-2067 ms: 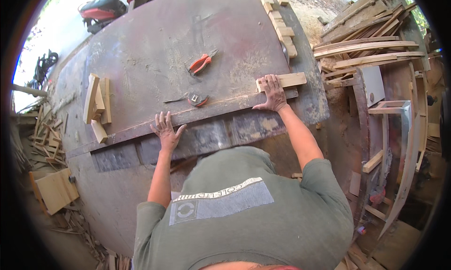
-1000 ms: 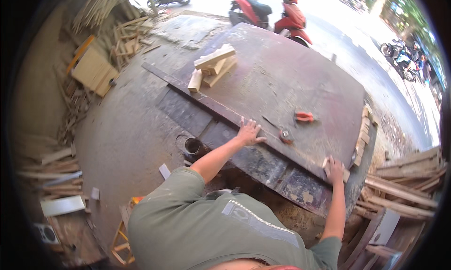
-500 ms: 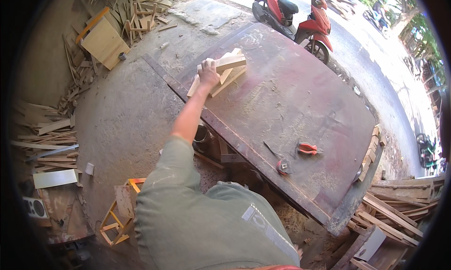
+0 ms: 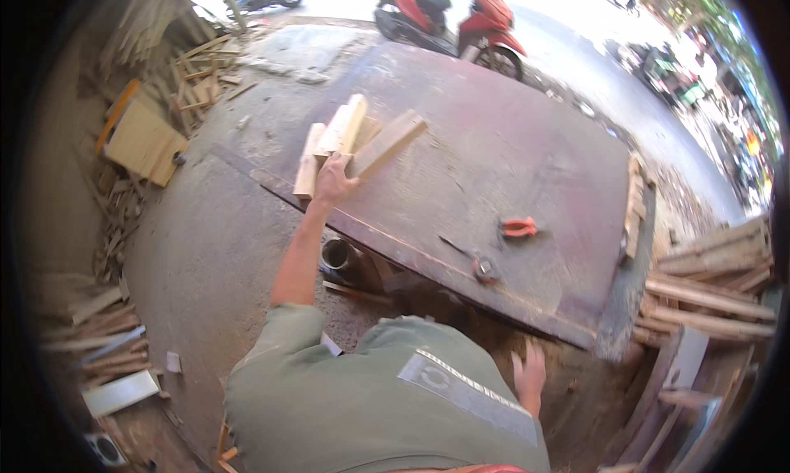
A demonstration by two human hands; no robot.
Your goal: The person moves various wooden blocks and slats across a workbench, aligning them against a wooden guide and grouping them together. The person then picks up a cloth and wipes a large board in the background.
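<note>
My left hand (image 4: 334, 179) reaches out to a small stack of pale wooden blocks near the left edge of a worn, dusty table (image 4: 485, 152). Its fingers close round the near end of the top wooden block (image 4: 342, 127), which points away from me. Beside it lie another block (image 4: 309, 162) on the left and a longer block (image 4: 391, 144) set at a slant on the right. My right hand (image 4: 529, 370) hangs below the table's near edge, open and holding nothing. Red-handled pliers (image 4: 518, 227), a tape measure (image 4: 484, 269) and a thin dark tool (image 4: 454, 246) rest on the tabletop.
More wooden pieces (image 4: 634, 206) line the table's right end. Stacked timber (image 4: 712, 296) stands at the right, and scrap wood lies along the left. A metal pipe (image 4: 336, 254) sits under the table's near edge. Beyond the table stands a red scooter (image 4: 490, 29) by the road.
The top block has swung from lying crosswise to pointing away from me, with my left hand now at its near end. My right hand has come up into fuller view. The view has turned.
</note>
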